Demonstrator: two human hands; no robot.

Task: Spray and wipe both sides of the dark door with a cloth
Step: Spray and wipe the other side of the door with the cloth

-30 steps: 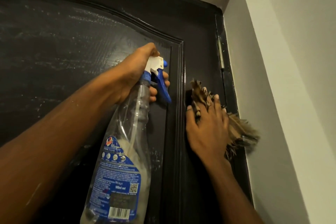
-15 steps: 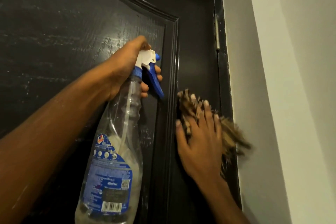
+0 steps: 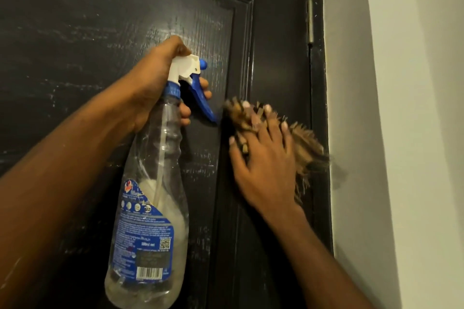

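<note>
Wiping is in hand: the right hand [image 3: 266,163], fingers spread flat, presses the cloth [image 3: 308,148] against the dark door [image 3: 75,32] just right of the left hand [image 3: 155,83], which grips the spray bottle [image 3: 155,208] by the neck. The next move likely calls for steady downward strokes.

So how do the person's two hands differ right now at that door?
The left hand curls round the neck of the spray bottle, fingers at its trigger; the right hand lies flat, fingers spread, pressing the cloth. The left hand is over the inset panel of the dark door; the right hand is on the strip nearer the hinge. The left hand looks sharp; the right hand's fingertips are blurred. Both are raised at similar height.
</note>
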